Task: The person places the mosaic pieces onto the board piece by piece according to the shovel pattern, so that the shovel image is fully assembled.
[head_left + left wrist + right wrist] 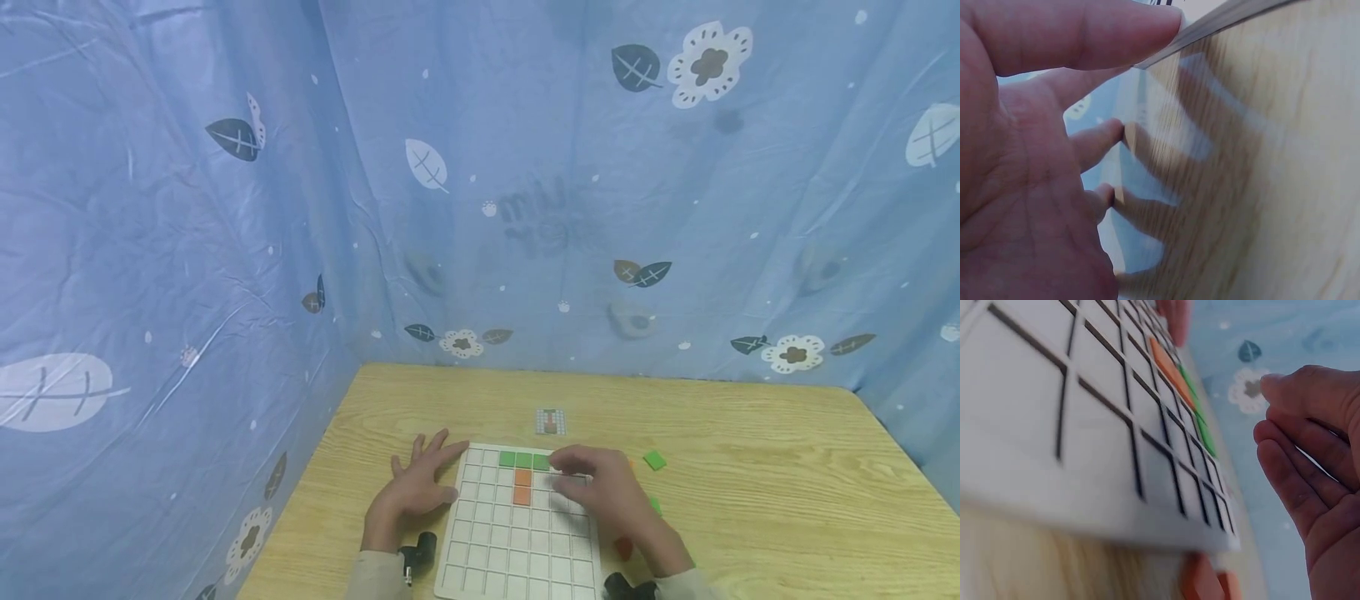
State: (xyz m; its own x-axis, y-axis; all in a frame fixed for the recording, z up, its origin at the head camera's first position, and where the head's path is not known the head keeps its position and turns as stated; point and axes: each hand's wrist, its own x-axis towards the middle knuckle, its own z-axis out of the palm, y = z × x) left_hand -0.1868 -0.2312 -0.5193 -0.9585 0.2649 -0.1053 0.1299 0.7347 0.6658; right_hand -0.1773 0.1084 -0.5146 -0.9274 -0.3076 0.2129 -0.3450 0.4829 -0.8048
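Observation:
A white grid board (498, 537) lies on the wooden table. Along its far row sit several green tiles (524, 460), with two orange tiles (522, 486) in a column below them. My left hand (420, 487) rests at the board's left edge, fingers spread; in the left wrist view its thumb touches the board's side (1222, 28). Over the far right part of the board hovers my right hand (600, 487), close to the rightmost green tile. Its fingers are loosely bent with nothing seen between them in the right wrist view.
A small patterned card (551, 422) lies beyond the board. To the right are loose green tiles (655, 460) and a red piece (624, 547), partly behind my right arm. Orange-red pieces (1200, 579) lie beside the board's edge. A blue curtain (480, 250) encloses the table.

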